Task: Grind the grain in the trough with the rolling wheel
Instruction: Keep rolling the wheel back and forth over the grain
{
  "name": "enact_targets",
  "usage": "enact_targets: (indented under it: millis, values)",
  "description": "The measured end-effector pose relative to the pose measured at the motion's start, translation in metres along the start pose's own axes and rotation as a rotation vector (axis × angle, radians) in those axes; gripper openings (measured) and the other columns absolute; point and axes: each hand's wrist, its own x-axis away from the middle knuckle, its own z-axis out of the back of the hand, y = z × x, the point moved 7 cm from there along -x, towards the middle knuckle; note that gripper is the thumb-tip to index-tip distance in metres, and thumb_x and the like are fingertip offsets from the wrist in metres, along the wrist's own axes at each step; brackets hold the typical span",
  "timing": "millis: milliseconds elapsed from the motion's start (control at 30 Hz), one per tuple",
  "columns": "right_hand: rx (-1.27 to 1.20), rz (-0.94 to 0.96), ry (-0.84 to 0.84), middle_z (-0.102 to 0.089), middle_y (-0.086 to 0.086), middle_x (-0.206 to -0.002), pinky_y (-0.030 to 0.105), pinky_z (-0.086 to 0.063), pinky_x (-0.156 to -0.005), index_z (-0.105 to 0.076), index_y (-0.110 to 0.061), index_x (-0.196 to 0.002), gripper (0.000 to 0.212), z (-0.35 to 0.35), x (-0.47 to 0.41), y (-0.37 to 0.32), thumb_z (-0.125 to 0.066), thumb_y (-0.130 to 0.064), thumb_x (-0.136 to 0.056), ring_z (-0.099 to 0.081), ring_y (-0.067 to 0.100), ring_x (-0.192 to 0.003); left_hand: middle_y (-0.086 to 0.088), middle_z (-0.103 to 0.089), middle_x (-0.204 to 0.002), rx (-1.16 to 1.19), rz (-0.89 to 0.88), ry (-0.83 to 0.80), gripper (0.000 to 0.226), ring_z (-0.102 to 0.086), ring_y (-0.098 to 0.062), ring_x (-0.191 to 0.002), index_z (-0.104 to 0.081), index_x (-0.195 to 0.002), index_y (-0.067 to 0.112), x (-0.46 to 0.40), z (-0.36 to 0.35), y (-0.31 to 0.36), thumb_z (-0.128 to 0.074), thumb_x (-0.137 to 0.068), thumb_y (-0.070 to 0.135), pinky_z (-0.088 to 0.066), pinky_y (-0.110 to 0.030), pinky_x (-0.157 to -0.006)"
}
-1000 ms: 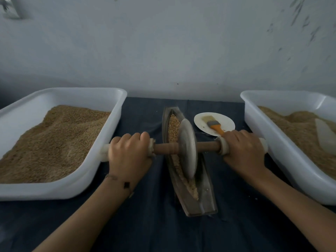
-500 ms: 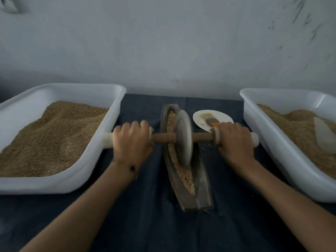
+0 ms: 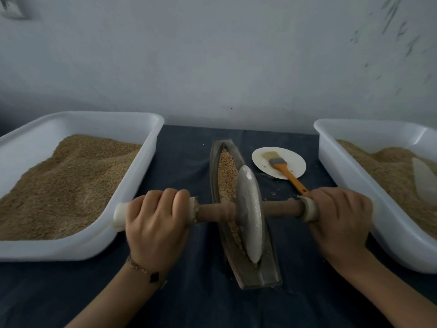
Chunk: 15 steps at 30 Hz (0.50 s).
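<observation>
Grinding grain (image 3: 226, 165) in the trough (image 3: 268, 268).
Left hand (image 3: 155, 224) and right hand (image 3: 340, 218) clamped around axle (image 3: 279, 208) ends, keeping wheel (image 3: 250, 216) upright.

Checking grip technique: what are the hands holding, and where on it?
Both hold the rolling wheel by its axle: left hand on the left end, right hand on the right end.
</observation>
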Motion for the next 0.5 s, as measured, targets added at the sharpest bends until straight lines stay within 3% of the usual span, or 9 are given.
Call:
enact_targets:
  millis: [133, 200, 300, 367, 500]
  values:
    - [0.017, -0.044, -0.018, -0.062, 0.014, -0.078, 0.04, -0.036, -0.068, -0.052, -0.01, -0.094, 0.015, -0.015, 0.002, 0.001, -0.052, -0.017, -0.08, -0.048, 0.026, -0.08, -0.001, -0.048, -0.055, 0.028, -0.005, -0.08, 0.013, -0.046, -0.022, -0.049, -0.052, -0.062, 0.013, -0.004, -0.017, -0.003, -0.059, -0.073, 0.012, -0.029, -0.032, -0.054]
    - [0.03, -0.066, -0.087, -0.059, 0.011, -0.07, 0.038, -0.04, -0.061, -0.056, -0.009, -0.082, 0.009, -0.033, -0.012, 0.006, -0.058, -0.017, -0.078, -0.051, 0.028, -0.068, 0.0, -0.045, -0.05, 0.087, -0.009, -0.155, 0.016, -0.041, -0.02, -0.044, -0.048, -0.058, 0.014, -0.015, -0.035, -0.006, -0.06, -0.068, 0.013, -0.032, -0.028, -0.049]
    - [0.082, -0.113, -0.455, -0.062, 0.005, -0.07, 0.035, -0.045, -0.056, -0.062, -0.013, -0.082, 0.019, -0.079, -0.037, 0.022, -0.071, -0.019, -0.066, -0.055, 0.027, -0.063, 0.005, -0.045, -0.048, 0.084, 0.019, -0.494, 0.024, -0.042, -0.015, -0.041, -0.046, -0.057, 0.019, -0.035, -0.082, -0.016, -0.066, -0.069, 0.022, -0.031, -0.022, -0.046]
    - [0.137, -0.129, -0.721, -0.062, -0.004, -0.074, 0.031, -0.044, -0.058, -0.061, -0.027, -0.092, 0.025, -0.109, -0.052, 0.035, -0.064, -0.029, -0.067, -0.058, 0.022, -0.068, 0.01, -0.047, -0.055, -0.004, 0.098, -0.727, 0.021, -0.044, -0.009, -0.048, -0.046, -0.062, 0.025, -0.039, -0.115, -0.027, -0.055, -0.078, 0.034, -0.027, -0.021, -0.047]
    - [0.105, -0.11, -0.995, -0.055, -0.008, -0.063, 0.027, -0.035, -0.05, -0.055, -0.027, -0.067, 0.005, -0.157, -0.087, 0.049, -0.055, -0.031, -0.063, -0.052, 0.013, -0.058, 0.004, -0.059, -0.064, 0.136, 0.244, -1.03, 0.012, -0.054, -0.012, -0.057, -0.058, -0.065, 0.021, -0.045, -0.159, -0.04, -0.056, -0.074, 0.029, -0.034, -0.023, -0.049]
